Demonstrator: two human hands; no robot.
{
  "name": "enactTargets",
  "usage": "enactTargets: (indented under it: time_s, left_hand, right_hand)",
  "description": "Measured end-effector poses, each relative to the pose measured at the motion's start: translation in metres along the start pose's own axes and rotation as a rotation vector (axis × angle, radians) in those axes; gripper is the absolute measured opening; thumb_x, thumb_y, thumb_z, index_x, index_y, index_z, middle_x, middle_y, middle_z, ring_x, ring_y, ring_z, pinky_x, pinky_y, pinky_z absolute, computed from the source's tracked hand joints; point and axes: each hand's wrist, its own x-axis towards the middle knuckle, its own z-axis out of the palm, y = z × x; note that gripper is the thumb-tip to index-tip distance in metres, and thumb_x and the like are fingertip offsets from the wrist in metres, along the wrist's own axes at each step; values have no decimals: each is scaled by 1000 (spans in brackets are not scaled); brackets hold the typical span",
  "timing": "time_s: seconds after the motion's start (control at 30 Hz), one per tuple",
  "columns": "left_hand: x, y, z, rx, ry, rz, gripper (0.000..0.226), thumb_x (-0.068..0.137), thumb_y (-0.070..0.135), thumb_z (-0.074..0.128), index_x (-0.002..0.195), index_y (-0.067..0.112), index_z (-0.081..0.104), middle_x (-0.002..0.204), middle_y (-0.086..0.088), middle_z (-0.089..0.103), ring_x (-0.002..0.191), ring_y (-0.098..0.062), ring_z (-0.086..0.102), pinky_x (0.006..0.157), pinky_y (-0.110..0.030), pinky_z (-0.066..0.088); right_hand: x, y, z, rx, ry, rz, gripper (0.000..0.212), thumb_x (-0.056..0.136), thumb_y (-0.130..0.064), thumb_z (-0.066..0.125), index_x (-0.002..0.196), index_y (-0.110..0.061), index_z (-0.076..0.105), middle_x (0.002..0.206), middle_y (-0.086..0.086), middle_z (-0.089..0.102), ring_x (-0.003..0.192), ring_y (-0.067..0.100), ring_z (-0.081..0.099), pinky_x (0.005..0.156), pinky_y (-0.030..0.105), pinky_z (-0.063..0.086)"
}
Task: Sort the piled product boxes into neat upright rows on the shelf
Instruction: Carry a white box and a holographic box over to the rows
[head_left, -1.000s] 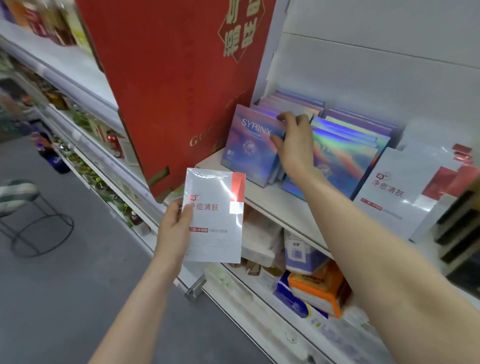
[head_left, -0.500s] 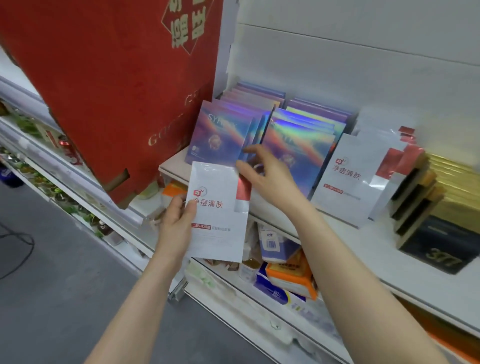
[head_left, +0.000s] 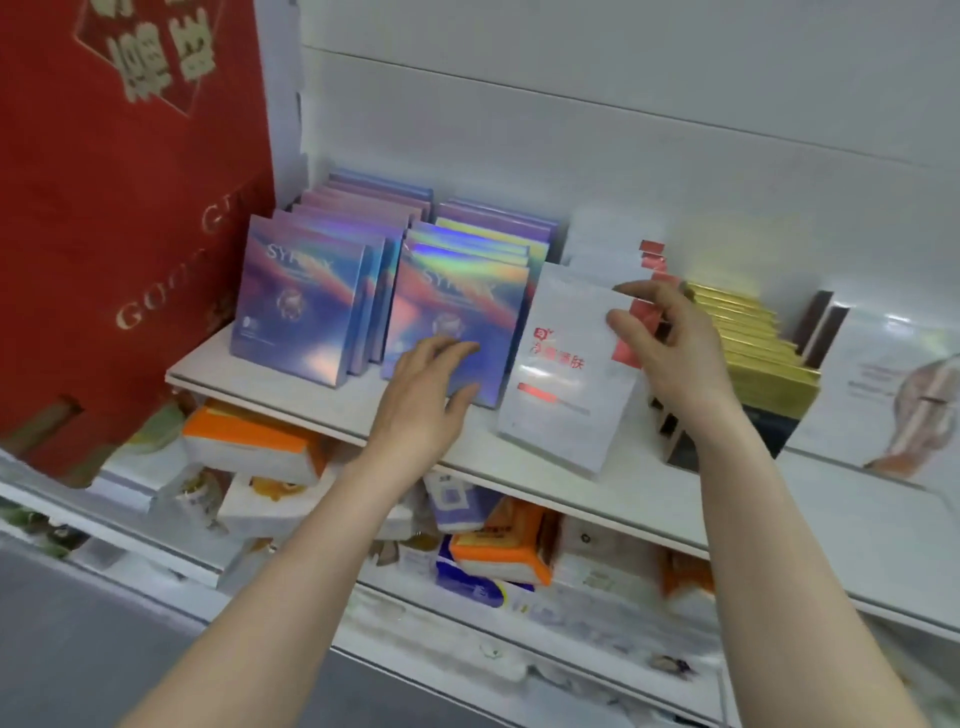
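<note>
Shop: stocked shelf (head_left: 322, 413), boxed goods (head_left: 298, 301)

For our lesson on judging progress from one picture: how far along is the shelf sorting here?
Done: holographic boxes stand in two neat rows on the shelf. In hand: the right hand pinches the top of the front white box, which leans in its row; the left hand lies open by the holographic boxes. Left, probably: setting it straight with those behind it.
</note>
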Motion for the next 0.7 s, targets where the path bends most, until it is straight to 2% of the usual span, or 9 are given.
enactTargets:
  time_s: [0.07,0.17,0.27,0.33,0.57,0.7]
  left_hand:
    - [12,3,7,94,-43,2,49,93,19,57,140,22,47,148,-3,37,136,-25,32,106,-34,33]
    - [18,2,12,163,-22,28,51,92,18,59,141,20,46,149,-3,35,136,-26,28,105,-36,35]
    - [16,-3,15,178,-6,67,53,90,18,61,141,19,45,148,-4,36,136,-26,29,99,-37,41]
    - [15,-5,17,190,-9,81,55,91,18,61,143,20,43,149,-4,34,137,-26,27,98,-37,43]
    - [14,-9,13,209,-46,98,58,91,18,60,145,22,39,151,-1,31,139,-25,24,96,-37,45]
    - [15,-14,10,204,-90,119,58,92,18,59,146,21,38,154,0,27,141,-23,21,103,-38,40]
  right_hand:
    - [9,6,-4,-87,23,-25,29,95,-29,60,124,-26,59,123,-4,58,110,16,59,90,37,55]
    - [15,13,-3,-325,40,-81,39,91,-30,66,128,-25,56,130,1,47,121,21,48,96,28,43]
    - [10,17,4,-497,-21,-120,67,80,-37,77,138,-30,44,140,0,36,131,20,31,109,37,32]
    - [8,20,10,-561,-6,-125,76,79,-38,78,142,-29,38,144,0,35,135,21,26,113,42,28]
    - [10,19,19,-725,78,-171,75,84,-35,74,147,-21,35,150,8,34,140,28,25,116,45,24]
    - [4,17,21,-834,104,-219,75,86,-35,72,148,-17,33,149,12,36,141,32,29,115,47,27]
